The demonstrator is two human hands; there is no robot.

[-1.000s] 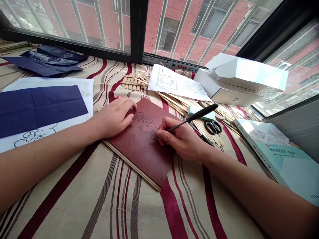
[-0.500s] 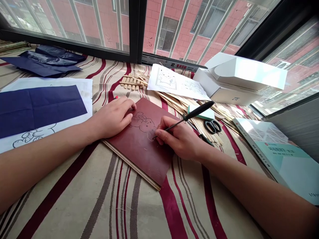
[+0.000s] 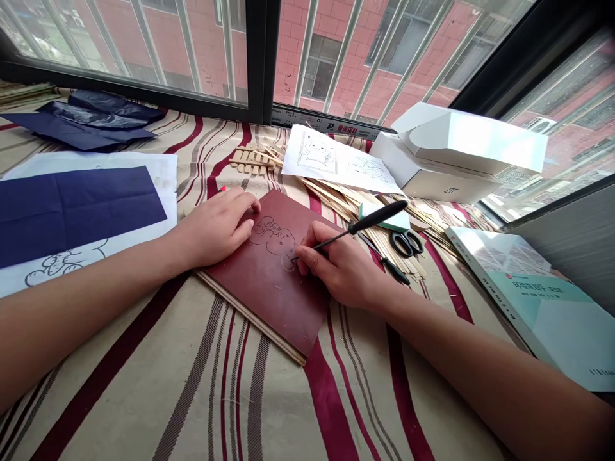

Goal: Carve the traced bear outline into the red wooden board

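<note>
A reddish-brown board (image 3: 269, 301) with pale layered edges lies at an angle on the striped cloth. Dark outlines of a cartoon figure (image 3: 275, 238) run across its upper part, with a fainter, paler line near the tool's tip. My left hand (image 3: 218, 227) rests on the board's left side, fingers apart and slightly bent, holding nothing. Pinched in my right hand (image 3: 334, 262) is a slim black-handled carving tool (image 3: 379, 216), its handle slanting up to the right. Its thin tip points down at the figure's right part, partly hidden by my fingers.
Scissors (image 3: 406, 243), another black-handled tool (image 3: 396, 271) and thin wooden strips (image 3: 331, 200) lie beyond my right hand. A printed sheet (image 3: 336, 160) and white box (image 3: 446, 182) stand by the window. At right is a book (image 3: 542, 307); at left, dark blue paper (image 3: 77, 205).
My right hand and the carving tool have shifted slightly left and up along the figure. My left hand stays in place on the board.
</note>
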